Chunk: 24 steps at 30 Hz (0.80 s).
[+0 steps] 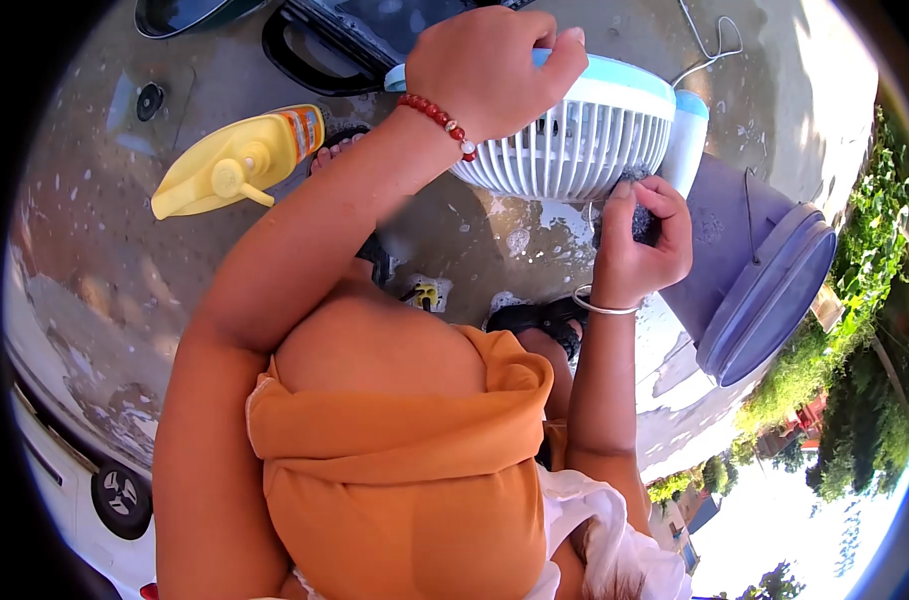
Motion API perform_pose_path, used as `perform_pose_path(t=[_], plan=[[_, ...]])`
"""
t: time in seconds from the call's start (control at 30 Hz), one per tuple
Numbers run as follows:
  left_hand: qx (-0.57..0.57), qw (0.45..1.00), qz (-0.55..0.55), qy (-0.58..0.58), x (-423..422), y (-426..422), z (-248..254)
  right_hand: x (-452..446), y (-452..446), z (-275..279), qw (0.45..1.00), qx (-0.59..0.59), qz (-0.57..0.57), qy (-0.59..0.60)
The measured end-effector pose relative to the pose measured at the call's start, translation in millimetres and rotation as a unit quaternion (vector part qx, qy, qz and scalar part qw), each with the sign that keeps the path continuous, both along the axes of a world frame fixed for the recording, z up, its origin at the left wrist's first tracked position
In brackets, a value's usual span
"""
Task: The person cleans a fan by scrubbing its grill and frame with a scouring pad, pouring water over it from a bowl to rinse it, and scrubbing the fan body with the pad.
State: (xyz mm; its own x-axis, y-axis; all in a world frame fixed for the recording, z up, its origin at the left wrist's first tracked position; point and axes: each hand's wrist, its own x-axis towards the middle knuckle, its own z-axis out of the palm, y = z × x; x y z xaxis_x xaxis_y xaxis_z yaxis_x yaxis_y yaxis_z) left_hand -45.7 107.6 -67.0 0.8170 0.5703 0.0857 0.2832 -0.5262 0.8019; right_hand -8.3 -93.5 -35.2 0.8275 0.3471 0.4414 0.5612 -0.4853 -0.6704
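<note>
My left hand [489, 70], with a red bead bracelet at the wrist, is closed over the top rim of a white and light-blue fan [574, 130]. Most of its fingertips are hidden behind the rim. The fan's white slatted grille faces me. At its lower right edge, my right hand [644, 240] pinches a dark grey scouring pad [629, 205] against the slats. A silver bangle circles that wrist. The fan's light-blue and white stand or base [685, 140] shows beside the grille.
A yellow bottle [229, 170] with an orange label lies on the wet, foamy concrete [84, 210]. To the right a purple bucket [744, 240] leans outward in view. A black handled object [324, 60], a dark basin [189, 12] and a white cord [719, 45] are at the back.
</note>
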Motion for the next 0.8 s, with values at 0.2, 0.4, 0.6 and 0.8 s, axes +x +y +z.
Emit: perform_pose_path(t=[0.2, 0.4, 0.6, 0.8], plan=[[0.037, 0.999, -0.031, 0.007, -3.9, -1.8, 0.2, 25.6, 36.5, 21.1, 0.996, -0.037, -0.03, 0.075], [-0.015, 1.0, -0.001, 0.001, 6.8, 8.6, 3.6, 7.6, 12.6, -4.9, 0.999, 0.023, 0.009, -0.028], [0.033, 0.998, -0.043, -0.008, 2.1, 8.5, -2.8, 5.9, 15.2, 5.1, 1.0, -0.014, -0.018, -0.012], [0.018, 0.999, -0.027, 0.005, 1.4, 7.8, 0.2, 29.5, 46.4, 19.1, 1.0, 0.001, -0.008, 0.022]])
